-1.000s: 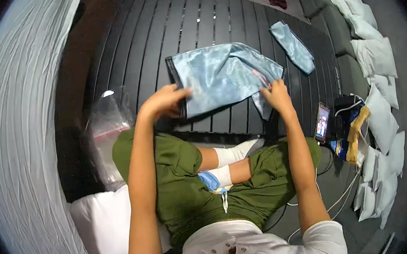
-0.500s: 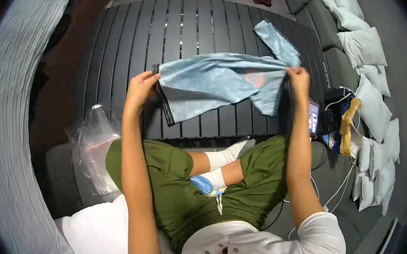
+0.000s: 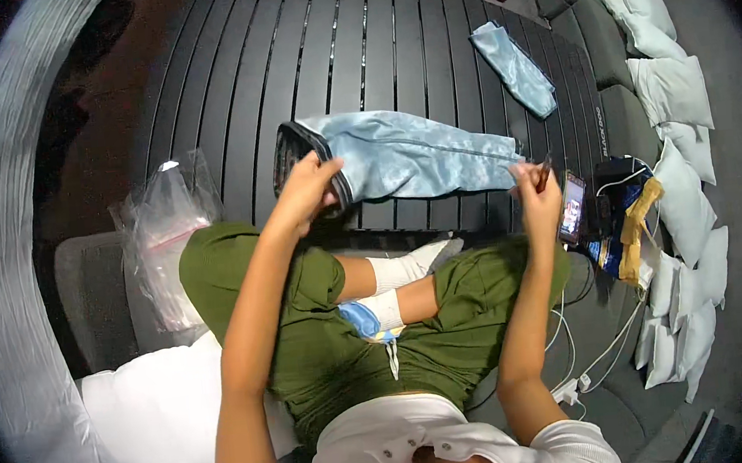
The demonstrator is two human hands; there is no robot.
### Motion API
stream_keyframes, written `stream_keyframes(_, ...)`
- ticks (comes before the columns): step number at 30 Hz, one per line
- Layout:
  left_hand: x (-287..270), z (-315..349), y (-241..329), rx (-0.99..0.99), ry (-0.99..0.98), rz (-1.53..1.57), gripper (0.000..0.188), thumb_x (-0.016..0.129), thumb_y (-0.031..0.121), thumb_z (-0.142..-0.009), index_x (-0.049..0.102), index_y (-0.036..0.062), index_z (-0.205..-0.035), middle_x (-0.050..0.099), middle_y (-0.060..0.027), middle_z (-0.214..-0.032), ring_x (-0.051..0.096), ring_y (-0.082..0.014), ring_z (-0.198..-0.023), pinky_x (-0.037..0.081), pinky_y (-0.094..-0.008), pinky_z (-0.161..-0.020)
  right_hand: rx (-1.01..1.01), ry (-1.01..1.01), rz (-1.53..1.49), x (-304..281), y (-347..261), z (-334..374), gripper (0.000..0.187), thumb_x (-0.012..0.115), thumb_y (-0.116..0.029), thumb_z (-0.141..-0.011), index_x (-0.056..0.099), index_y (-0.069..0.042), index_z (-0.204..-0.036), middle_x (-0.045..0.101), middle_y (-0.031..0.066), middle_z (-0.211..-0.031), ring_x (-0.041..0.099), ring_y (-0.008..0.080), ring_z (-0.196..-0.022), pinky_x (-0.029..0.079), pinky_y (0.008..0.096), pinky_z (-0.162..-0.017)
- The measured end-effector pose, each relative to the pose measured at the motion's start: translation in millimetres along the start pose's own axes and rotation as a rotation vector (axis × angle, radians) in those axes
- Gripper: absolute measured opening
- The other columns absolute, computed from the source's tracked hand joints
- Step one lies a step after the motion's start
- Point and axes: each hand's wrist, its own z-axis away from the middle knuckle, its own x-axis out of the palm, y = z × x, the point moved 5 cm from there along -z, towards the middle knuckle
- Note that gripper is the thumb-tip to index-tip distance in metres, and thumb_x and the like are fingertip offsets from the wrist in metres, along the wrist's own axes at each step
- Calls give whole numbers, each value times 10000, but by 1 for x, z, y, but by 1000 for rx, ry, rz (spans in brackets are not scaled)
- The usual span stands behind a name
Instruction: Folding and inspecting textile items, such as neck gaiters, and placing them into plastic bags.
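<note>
A pair of light blue mottled pants (image 3: 426,150) with a black waistband stretches sideways over the near part of the dark slatted table (image 3: 302,68). My left hand (image 3: 307,193) is closed on the waistband at the left end, where the dark inside of the waist gapes. At the leg ends on the right, my right hand (image 3: 537,193) pinches with bent fingers at the hem. A small dark bit shows by its fingertips, too unclear to name. Farther back on the right lies a folded piece of matching light blue cloth (image 3: 514,70).
A phone (image 3: 572,208) with a lit screen lies right of my right hand, near a blue and yellow package (image 3: 635,233) and white cables (image 3: 599,370). Clear plastic bags (image 3: 168,260) and a white pillow (image 3: 161,421) are on my left. Pale cushions (image 3: 670,91) line the right.
The pants have turned from spread wide to a narrower, lengthwise shape with the waist gaping. My left hand has moved right and nearer me; my right hand has come slightly nearer.
</note>
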Motion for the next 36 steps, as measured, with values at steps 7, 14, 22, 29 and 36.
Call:
stream_keyframes(7, 28, 86, -1, 39, -129, 267, 214, 537, 91, -840, 481, 49, -1043, 535, 24, -774, 488, -8, -574, 362, -142, -406, 108, -191, -665, 62, -81, 97, 246, 538, -18, -797, 342, -89, -667, 530, 102, -691, 394, 81, -454, 323, 198, -411)
stream_keyframes(14, 42, 134, 0, -49, -315, 392, 284, 554, 52, -820, 453, 22, -1084, 587, -40, -884, 585, -72, -684, 490, -197, -529, 5, -406, -348, 81, -123, 130, 264, 626, -7, -756, 515, -5, -995, 481, -36, -679, 409, 14, -584, 324, 160, -515)
stream_keyframes(22, 66, 167, -2, -77, -408, 368, 270, 540, 75, -840, 464, 1, -1087, 593, -52, -914, 598, -117, -773, 504, -260, -664, -320, -286, -92, 60, -150, 146, 218, 646, 7, -722, 614, -4, -936, 468, -42, -606, 362, 2, -523, 274, 157, -460)
stream_keyframes(29, 65, 167, -21, 69, -158, 431, 254, 500, 169, -883, 527, -12, -1060, 598, -41, -922, 562, -77, -803, 458, -233, -706, -324, -339, -68, 49, -142, 159, 266, 642, 21, -700, 610, -12, -961, 409, -55, -593, 321, 9, -522, 244, 164, -456)
stream_keyframes(36, 59, 184, -19, 278, -141, 249, 367, 559, -50, -793, 456, -38, -1145, 576, -78, -984, 549, -99, -882, 452, -235, -781, -33, -226, -112, 13, -96, 147, 186, 610, -24, -766, 600, -17, -951, 389, -80, -599, 287, 4, -529, 227, 164, -457)
